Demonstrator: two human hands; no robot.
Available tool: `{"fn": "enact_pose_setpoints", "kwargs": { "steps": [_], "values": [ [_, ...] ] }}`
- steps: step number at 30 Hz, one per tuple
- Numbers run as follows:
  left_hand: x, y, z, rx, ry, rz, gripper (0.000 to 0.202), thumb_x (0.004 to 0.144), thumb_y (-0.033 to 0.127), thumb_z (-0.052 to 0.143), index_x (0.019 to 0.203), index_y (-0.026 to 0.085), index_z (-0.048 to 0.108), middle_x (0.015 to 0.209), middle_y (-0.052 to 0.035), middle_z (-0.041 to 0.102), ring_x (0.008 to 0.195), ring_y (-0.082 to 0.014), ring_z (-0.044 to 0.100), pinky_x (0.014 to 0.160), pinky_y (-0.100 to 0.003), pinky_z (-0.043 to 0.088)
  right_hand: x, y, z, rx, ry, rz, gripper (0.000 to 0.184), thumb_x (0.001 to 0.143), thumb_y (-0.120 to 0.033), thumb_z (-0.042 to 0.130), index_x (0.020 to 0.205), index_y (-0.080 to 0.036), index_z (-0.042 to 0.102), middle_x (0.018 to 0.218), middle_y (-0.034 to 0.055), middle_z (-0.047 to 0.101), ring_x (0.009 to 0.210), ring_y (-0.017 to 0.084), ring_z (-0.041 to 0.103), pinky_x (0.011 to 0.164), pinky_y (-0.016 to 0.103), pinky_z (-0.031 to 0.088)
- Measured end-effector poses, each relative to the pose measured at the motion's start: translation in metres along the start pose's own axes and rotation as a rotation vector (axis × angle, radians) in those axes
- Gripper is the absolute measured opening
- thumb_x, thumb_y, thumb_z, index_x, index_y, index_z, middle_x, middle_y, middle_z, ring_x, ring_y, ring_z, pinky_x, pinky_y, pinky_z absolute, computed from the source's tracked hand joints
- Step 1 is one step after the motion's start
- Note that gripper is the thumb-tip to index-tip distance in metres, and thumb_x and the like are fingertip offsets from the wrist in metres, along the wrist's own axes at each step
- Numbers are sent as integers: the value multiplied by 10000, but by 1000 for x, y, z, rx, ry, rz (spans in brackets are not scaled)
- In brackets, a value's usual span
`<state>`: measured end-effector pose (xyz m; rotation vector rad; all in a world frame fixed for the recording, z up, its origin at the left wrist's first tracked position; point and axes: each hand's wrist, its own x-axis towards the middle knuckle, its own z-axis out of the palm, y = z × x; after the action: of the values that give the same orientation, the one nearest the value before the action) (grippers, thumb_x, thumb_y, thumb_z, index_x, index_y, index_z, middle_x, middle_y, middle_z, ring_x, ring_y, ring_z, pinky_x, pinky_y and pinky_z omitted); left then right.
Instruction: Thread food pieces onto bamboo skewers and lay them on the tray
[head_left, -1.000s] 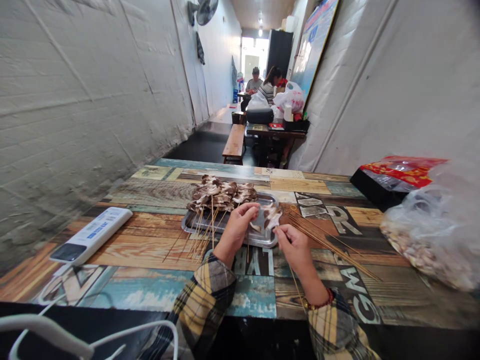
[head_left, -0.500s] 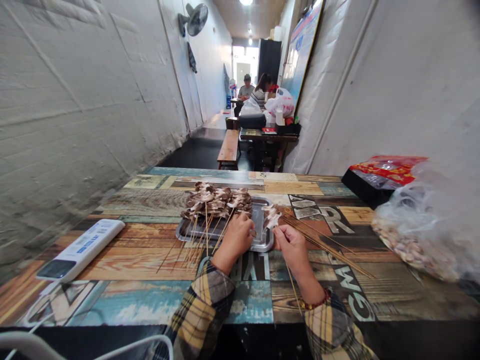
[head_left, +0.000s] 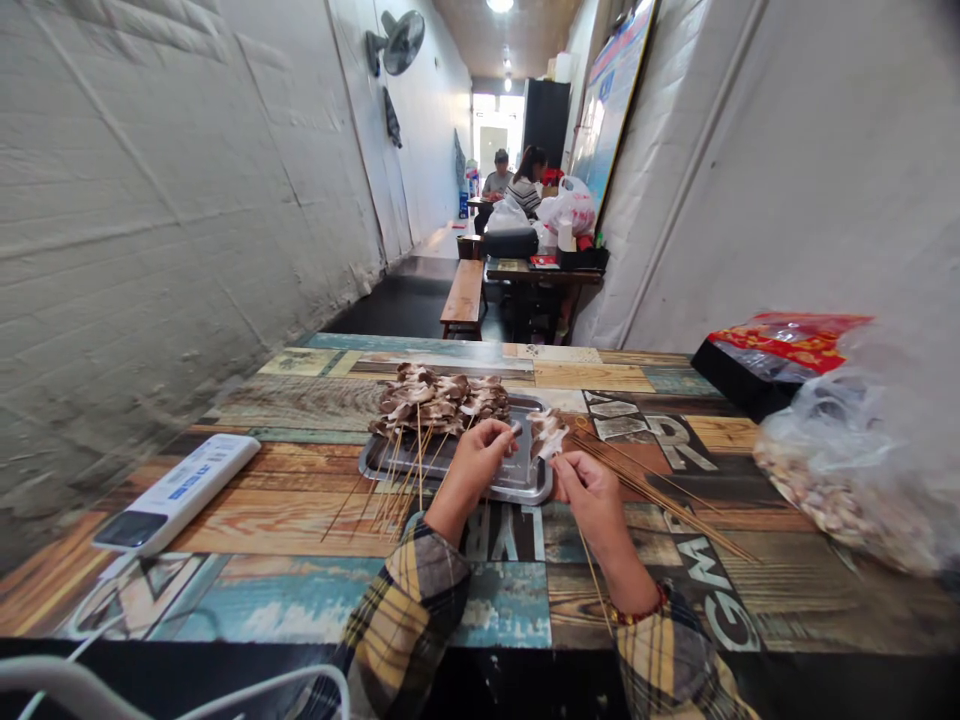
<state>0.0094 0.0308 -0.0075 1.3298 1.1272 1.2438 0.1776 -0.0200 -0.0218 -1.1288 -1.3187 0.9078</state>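
Observation:
My left hand (head_left: 478,460) hovers over the metal tray (head_left: 517,483), its fingers pinched on a small piece of meat. My right hand (head_left: 586,486) grips a bamboo skewer (head_left: 589,565) that carries several meat pieces (head_left: 547,432) at its tip, just right of the left fingertips. A heap of finished meat skewers (head_left: 441,396) lies across the tray's far left part, sticks pointing toward me.
Bare bamboo sticks (head_left: 660,487) lie on the patterned wooden table (head_left: 292,500) to the right of the tray. A clear bag of meat (head_left: 855,470) and a red packet (head_left: 795,340) sit far right. A white power strip (head_left: 176,492) lies left. People sit at a far table (head_left: 540,268).
My left hand went down into the tray and has come back up with a small piece pinched in its fingers. The right hand stays on the skewer. The view shifted slightly.

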Motion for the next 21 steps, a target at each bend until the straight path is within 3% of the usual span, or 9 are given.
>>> {"fn": "enact_pose_setpoints", "kwargs": {
  "steps": [4,8,12,16,21],
  "values": [
    [-2,5,0,-387,-4,-139,385,660,377,752,952,146,652,721,-29,662,600,-109,569,547,-208,389,-1,-1,0,-12,-31,-7,262,876,-375,540,787,-145,631,490,-56,463,460,86,423,472,205,319],
    [-6,11,2,-529,-7,-193,345,596,309,807,855,137,657,731,-34,673,627,-127,620,634,-250,466,-2,0,0,-15,-54,-2,270,877,-388,538,790,-150,633,487,-58,461,459,88,422,473,207,319],
    [-6,14,4,-576,30,-186,276,563,255,816,713,146,611,739,-35,678,696,-138,636,685,-258,478,-3,0,0,-18,-91,2,274,882,-390,529,801,-150,634,486,-60,463,454,89,421,468,208,310],
    [-3,10,3,-498,108,-145,236,554,222,803,698,143,633,714,-1,652,586,-65,538,560,-177,395,-4,-2,0,-30,-122,10,276,886,-388,522,806,-148,633,477,-64,456,444,86,413,464,208,300],
    [0,6,3,-478,159,-116,227,565,222,787,703,143,625,625,43,562,503,-39,438,475,-166,319,-5,-4,-1,-44,-163,6,290,880,-404,528,788,-149,629,471,-63,457,444,88,413,467,210,306]
  ]
}}
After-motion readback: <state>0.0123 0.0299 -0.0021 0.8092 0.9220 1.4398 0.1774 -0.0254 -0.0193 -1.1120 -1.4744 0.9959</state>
